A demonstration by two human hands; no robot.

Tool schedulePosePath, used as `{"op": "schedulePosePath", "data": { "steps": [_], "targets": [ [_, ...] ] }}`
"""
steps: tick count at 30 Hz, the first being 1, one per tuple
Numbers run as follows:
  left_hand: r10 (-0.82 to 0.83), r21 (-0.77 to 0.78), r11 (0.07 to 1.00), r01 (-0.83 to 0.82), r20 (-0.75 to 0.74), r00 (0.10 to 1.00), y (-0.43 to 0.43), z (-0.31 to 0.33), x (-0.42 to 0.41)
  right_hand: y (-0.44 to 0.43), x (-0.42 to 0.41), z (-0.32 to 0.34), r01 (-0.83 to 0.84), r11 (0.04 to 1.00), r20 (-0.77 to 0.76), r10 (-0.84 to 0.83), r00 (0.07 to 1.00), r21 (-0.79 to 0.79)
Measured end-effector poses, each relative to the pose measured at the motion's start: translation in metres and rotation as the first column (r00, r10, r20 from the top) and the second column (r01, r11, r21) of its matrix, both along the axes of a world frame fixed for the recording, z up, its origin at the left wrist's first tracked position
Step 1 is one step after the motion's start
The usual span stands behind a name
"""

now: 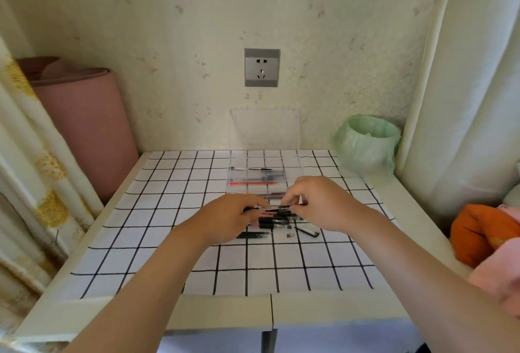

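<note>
At the bottom of the frame, the front edge of a white table [225,313] is seen, covered further up by a white tablecloth [247,268] with a black grid. Two bare forearms are stretched from the lower corners towards the middle of the frame.

Just left of centre, the left hand [233,214] is held with its fingers curled, and one end of a slim dark pen [277,207] is gripped by them. Just right of centre, the right hand [318,203] is raised slightly, and the other end of the dark pen is pinched between its thumb and bent forefinger. The dark pen is held level between the two hands, just above a pile of pen parts [275,221] on the cloth. How it is put together cannot be told, as the pieces are small.

Black refills [253,234] lie at the pile's lower left; a small metal tip [289,235] and a white clip piece [308,231] lie at its lower right.

Just behind the hands, a clear box [257,190] is set on the cloth, and a red pen [251,183] is laid inside it. Further up, a clear lid [264,127] is leaned against the wall, with a grey socket [261,67] above. A green-bagged bin [367,141] is placed at the right, and a pink roll [84,121] at the left.
</note>
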State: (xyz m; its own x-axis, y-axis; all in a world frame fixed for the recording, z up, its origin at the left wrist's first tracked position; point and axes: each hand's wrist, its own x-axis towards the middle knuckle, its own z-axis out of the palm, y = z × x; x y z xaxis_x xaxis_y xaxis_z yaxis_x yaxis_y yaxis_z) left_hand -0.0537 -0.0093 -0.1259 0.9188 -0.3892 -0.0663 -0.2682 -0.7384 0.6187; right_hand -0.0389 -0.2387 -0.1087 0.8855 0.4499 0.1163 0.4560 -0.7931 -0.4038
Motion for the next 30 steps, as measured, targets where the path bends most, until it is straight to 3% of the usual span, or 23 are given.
{"op": "schedulePosePath", "data": {
  "steps": [5,10,19,26,30],
  "targets": [
    [0.002,0.014,1.0,-0.002,-0.006,1.0,-0.006,0.0,0.0,0.002,0.0,-0.003,0.012,0.997,-0.026,-0.01,1.0,0.08],
    [0.011,0.024,1.0,-0.011,0.011,1.0,-0.004,0.001,0.002,-0.011,0.001,0.0,0.053,0.998,-0.041,-0.053,0.998,-0.015],
    [0.005,0.046,0.999,-0.005,0.009,1.0,-0.01,0.001,-0.001,0.004,-0.004,-0.007,0.014,1.0,-0.117,-0.012,0.993,0.016],
    [0.007,0.048,0.999,-0.008,0.015,1.0,-0.009,0.0,-0.002,0.01,-0.008,-0.004,0.029,0.999,-0.083,-0.026,0.996,0.042],
    [-0.009,0.076,0.997,0.008,0.013,1.0,-0.01,0.0,-0.004,0.017,-0.011,-0.006,-0.02,0.997,-0.159,0.032,0.987,0.075]
  ]
}}
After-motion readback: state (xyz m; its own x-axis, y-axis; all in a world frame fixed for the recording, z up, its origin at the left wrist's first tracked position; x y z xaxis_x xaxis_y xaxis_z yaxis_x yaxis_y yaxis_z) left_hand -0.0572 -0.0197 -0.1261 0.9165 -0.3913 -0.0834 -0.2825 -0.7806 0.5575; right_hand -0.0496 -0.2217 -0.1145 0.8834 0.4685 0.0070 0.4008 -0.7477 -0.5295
